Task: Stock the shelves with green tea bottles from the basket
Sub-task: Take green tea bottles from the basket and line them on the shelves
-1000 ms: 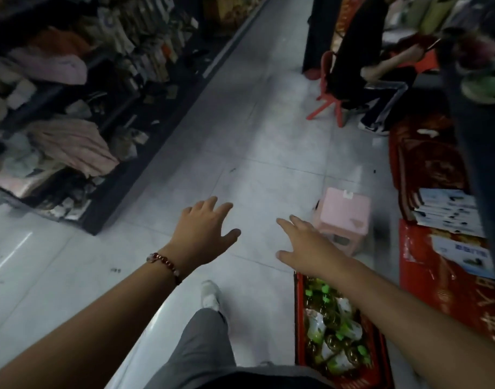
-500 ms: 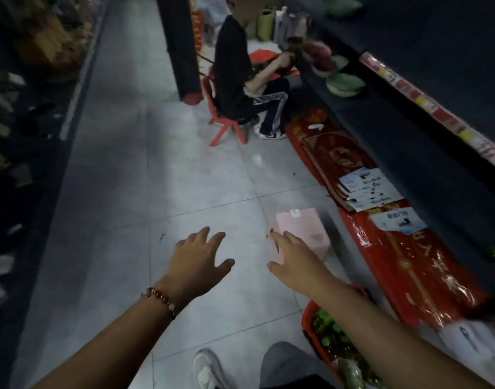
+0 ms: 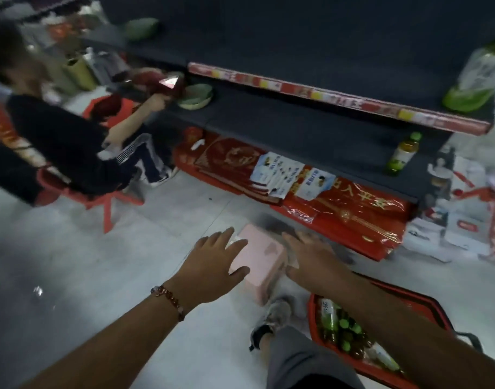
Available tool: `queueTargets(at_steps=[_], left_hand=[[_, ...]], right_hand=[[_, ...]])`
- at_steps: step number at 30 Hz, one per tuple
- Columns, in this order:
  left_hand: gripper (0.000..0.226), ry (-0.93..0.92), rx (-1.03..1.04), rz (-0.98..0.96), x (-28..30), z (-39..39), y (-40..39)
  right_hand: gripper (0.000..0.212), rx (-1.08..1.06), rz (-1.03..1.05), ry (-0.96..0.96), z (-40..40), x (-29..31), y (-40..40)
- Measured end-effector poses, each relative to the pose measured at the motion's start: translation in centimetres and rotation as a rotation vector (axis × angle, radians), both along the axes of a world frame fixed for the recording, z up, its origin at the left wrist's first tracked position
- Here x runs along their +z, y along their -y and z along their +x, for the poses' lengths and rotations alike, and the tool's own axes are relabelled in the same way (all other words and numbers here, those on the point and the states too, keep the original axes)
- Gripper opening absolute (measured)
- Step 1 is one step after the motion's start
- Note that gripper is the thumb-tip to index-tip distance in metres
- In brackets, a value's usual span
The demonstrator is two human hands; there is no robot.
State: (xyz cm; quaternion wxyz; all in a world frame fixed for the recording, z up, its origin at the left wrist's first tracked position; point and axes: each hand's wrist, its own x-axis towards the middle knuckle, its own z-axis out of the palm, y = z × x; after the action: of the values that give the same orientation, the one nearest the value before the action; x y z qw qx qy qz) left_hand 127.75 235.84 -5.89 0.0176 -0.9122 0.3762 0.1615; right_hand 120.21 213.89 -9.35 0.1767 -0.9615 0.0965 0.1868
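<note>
A red basket (image 3: 426,300) stands on the floor at the lower right, holding several green-capped tea bottles (image 3: 343,329). One green tea bottle (image 3: 402,154) stands upright on the dark lower shelf (image 3: 297,127) at the right. My left hand (image 3: 215,265) and my right hand (image 3: 313,259) reach forward with spread fingers and hold nothing. They hover over either side of a pink stool (image 3: 259,262) on the floor. My right forearm crosses above the basket.
A person sits on a red chair (image 3: 100,197) at the left, facing the shelf. Red packaged banners (image 3: 347,217) and leaflets lie under the shelf. Green bowls (image 3: 195,95) sit on the shelf at the left, white boxes (image 3: 459,223) at the right. My shoe (image 3: 271,318) is beside the basket.
The view has swung right from the aisle to face the shelf. Both hands stay spread and empty, now over the pink stool. The bottle on the shelf has come into view.
</note>
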Motion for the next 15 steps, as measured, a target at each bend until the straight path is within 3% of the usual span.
queueTargets(at_steps=[3,7,15], left_hand=[[0.067,0.011,-0.189,0.072,-1.2,7.3,7.3],[0.075,0.034,-0.445,0.153,-3.3,13.2,17.9],[0.074,-0.071,-0.969,0.247,-6.9,12.4,33.9]], right_hand=[[0.078,-0.173,0.003,0.033,2.9,-2.1,5.9],[0.080,-0.449,0.070,-0.007,4.3,-4.6,12.8],[0.078,-0.960,0.132,-0.141,-2.4,-6.2,15.8]])
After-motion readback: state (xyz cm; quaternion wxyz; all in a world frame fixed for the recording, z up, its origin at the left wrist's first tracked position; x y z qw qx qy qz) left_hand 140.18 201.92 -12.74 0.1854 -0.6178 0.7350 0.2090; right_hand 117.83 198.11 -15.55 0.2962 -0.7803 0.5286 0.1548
